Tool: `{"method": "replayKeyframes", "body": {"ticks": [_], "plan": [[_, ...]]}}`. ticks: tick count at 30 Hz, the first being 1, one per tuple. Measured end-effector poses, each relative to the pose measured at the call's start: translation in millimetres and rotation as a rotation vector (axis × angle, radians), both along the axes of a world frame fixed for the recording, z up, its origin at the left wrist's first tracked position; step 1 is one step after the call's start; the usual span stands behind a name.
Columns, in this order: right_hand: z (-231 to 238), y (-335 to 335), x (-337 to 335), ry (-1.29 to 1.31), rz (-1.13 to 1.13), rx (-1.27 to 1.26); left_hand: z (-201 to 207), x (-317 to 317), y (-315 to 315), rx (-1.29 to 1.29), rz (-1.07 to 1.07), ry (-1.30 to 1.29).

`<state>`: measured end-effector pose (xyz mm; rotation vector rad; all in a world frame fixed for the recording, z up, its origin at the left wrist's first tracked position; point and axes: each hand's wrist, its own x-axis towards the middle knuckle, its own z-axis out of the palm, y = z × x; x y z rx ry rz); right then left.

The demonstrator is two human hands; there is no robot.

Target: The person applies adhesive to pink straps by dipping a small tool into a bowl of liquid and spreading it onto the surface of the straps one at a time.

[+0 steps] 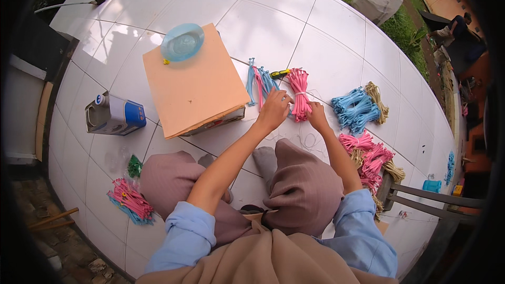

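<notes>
One pink bundle (pixel 298 81) of thin strands lies on the tiled floor (pixel 273 26) in the head view, straight ahead of my feet, with white string (pixel 301 93) around its middle, which I take to be there to keep the strands together. My left hand (pixel 275 109) comes in on the bundle's left side, fingers bent and fairly narrow; I cannot tell whether they pinch anything. My right hand (pixel 317 115) is at the lower right end, its fingertips against the strands, perhaps to steady them; its grip is unclear.

Loose blue and pink strands (pixel 251 81) lie just left, and a yellow and black cutter (pixel 279 74) rests by the bundle's top, probably for easy reach. To my right are blue bundles (pixel 355 109) and a mixed pink pile (pixel 372 159), seemingly grouped partly by colour. A blue plate (pixel 182 42) sits on a flat board (pixel 194 92), which lies over a box (pixel 213 124), likely as a low table.

As for labels, the metal tin (pixel 117 117) bears blue and white print, and the box's side has dark and red printing, mostly hidden.
</notes>
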<state>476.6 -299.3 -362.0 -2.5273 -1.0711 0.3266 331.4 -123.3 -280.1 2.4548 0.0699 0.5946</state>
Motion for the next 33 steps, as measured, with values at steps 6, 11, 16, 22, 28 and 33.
{"method": "replayKeyframes", "body": {"ticks": [6,11,16,22,28,33], "plan": [[-39.0,52.5,-7.7,-0.01,-0.304,0.14,-83.7,11.0,-23.2,-0.282,0.122,0.146],[-41.1,64.1,-9.1,-0.098,-0.44,-0.047,-100.5,37.3,-23.1,-0.322,0.161,0.302],[-23.9,53.3,-9.1,0.05,-0.495,0.207,-89.9,52.6,-17.1,-0.342,0.23,0.372],[53.6,74.4,-56.9,0.357,-0.451,0.551,-65.6,47.7,-7.6,-1.142,0.069,0.115],[107.7,62.9,-64.0,0.655,-0.327,0.737,16.4,16.9,3.3,-1.211,0.048,0.205],[195.0,58.2,-47.8,0.737,-0.103,0.601,77.4,-0.6,13.1,-1.216,-0.078,0.097]]}}
